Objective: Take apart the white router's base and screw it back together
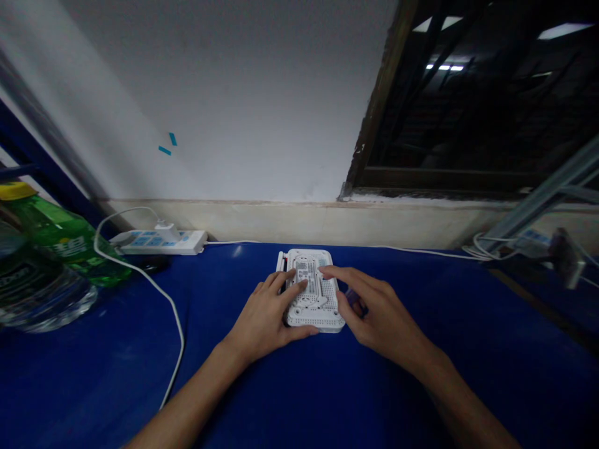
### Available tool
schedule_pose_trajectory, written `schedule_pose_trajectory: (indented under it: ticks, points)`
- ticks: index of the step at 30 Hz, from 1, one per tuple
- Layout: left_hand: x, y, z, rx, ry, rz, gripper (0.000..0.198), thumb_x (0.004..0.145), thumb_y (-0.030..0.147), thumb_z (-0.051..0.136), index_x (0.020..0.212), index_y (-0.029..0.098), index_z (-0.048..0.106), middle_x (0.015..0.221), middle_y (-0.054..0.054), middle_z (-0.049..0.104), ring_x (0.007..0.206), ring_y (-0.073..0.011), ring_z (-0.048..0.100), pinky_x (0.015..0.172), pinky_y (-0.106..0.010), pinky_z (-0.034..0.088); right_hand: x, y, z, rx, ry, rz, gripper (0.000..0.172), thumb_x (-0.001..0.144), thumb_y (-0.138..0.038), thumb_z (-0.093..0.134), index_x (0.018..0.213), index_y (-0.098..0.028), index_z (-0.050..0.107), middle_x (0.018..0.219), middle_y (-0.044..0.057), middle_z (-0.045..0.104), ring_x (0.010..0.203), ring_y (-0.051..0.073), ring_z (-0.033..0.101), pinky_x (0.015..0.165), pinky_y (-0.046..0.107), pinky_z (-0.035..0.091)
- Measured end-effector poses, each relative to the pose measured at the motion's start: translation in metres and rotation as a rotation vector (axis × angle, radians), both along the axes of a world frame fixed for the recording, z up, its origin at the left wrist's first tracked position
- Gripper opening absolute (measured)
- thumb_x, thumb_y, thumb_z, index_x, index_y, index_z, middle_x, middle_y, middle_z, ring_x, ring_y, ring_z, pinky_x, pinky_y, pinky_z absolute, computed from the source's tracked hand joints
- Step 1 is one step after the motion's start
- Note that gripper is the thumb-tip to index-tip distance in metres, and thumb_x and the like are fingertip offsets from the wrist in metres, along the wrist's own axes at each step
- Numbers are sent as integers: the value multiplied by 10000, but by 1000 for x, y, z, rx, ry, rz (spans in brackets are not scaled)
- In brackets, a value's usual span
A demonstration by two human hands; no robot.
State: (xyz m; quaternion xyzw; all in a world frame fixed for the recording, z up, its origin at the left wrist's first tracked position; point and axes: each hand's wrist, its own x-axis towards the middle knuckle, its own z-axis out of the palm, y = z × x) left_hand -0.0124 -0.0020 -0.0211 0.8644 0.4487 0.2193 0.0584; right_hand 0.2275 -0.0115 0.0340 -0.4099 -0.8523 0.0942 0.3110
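Note:
A white router (332, 317) lies on the blue table with its vented underside and printed label upward. A slim white antenna (280, 261) runs along its left edge. My left hand (266, 315) holds the router from the left, fingers spread over the label and thumb along the near edge. My right hand (381, 308) is at the router's right side, its index fingertip at the vented surface and its thumb beside the edge. The other right fingers are curled around something dark purple, mostly hidden, whose kind I cannot make out.
At the back left, a white power strip (191, 243) carries a plugged-in charger (167, 232); its white cable (161, 290) loops across the table. A green bottle (70, 240) and a large clear bottle (42, 293) stand far left. A metal frame (538, 193) and cables are at right.

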Motion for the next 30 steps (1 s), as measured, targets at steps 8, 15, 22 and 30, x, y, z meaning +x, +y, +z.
schedule_pose_trajectory:
  ticks: [8,15,22,30]
  points:
    - [-1,0,-2,6,-5,-4,825,820,755,654,1452,246,506,1514,-168,472,1339,-397,489,1018,-616,490,1,3,-4,32,-13,-37,301,985,-232,563,1278,-268,623,1156,50,752,864,184,729,792,324,589]
    - [-1,1,-2,5,-7,-11,829,817,759,652,1450,246,503,1508,-172,473,1335,-397,491,1014,-607,495,-1,-1,-1,17,-19,-21,584,846,-90,569,1390,-297,522,1282,46,695,963,199,717,830,340,590]
    - [-1,1,-3,10,-36,-17,820,810,747,671,1457,274,498,1518,-161,467,1330,-409,494,1004,-629,495,0,2,-3,4,7,-15,427,950,-141,514,1345,-295,566,1180,33,729,733,138,694,720,294,579]
    - [-1,1,-2,13,-13,-11,805,820,735,672,1441,249,510,1508,-167,473,1343,-389,487,1027,-602,491,0,2,-5,-1,-5,-51,351,971,-207,544,1313,-277,580,1205,42,725,820,169,702,724,304,573]
